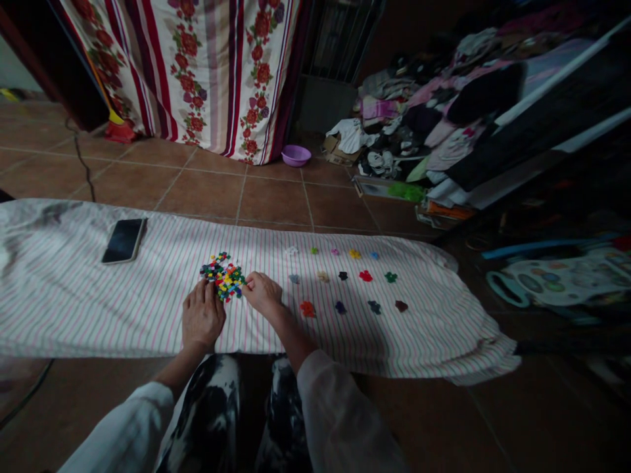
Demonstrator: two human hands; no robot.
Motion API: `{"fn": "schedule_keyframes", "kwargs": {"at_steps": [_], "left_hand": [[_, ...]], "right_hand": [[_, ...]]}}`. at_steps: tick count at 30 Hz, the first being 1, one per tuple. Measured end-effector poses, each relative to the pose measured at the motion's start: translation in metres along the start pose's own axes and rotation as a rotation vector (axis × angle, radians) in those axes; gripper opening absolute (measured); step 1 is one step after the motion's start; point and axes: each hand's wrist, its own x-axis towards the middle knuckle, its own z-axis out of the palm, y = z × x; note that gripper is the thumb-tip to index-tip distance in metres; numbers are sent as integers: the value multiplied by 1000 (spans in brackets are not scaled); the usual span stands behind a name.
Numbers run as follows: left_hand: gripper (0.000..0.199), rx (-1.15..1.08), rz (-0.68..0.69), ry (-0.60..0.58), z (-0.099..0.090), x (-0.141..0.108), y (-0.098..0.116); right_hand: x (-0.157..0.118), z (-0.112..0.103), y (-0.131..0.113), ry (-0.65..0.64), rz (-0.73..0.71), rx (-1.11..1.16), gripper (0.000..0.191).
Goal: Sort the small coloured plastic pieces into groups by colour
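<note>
A mixed pile of small coloured pieces point(227, 277), too small to name exactly, lies on the striped cloth in front of me. My left hand point(203, 315) rests at the pile's lower left edge, palm down, fingers stretched out and touching the nearest pieces. At the right edge of the pile, my right hand point(263, 292) has thumb and forefinger pinched together; whatever is between them is hidden. To its right, small single-colour heaps lie in three rows, among them a red heap point(365, 276), an orange heap point(307, 309) and a dark green heap point(391, 278).
The striped cloth point(162, 295) covers a long narrow surface above my knees. A phone point(124, 240) lies on its left part. Beyond, on the tiled floor, are a purple basin point(296, 156), a red broom head point(120, 131) and heaped clothes point(409, 112).
</note>
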Motion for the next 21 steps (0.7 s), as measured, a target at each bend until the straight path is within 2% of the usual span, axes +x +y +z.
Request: {"fn": "schedule_keyframes", "kwargs": {"at_steps": [8, 15, 18, 21], "left_hand": [[43, -143, 68, 90, 12, -4, -12], [40, -233, 156, 147, 13, -3, -16], [39, -285, 118, 123, 8, -2, -14], [40, -364, -19, 71, 3, -2, -11]], "right_hand": [[-10, 11, 17, 135, -136, 133, 14], [-10, 18, 21, 189, -173, 133, 14], [-10, 17, 21, 186, -174, 119, 14], [-11, 16, 21, 177, -171, 107, 15]]}}
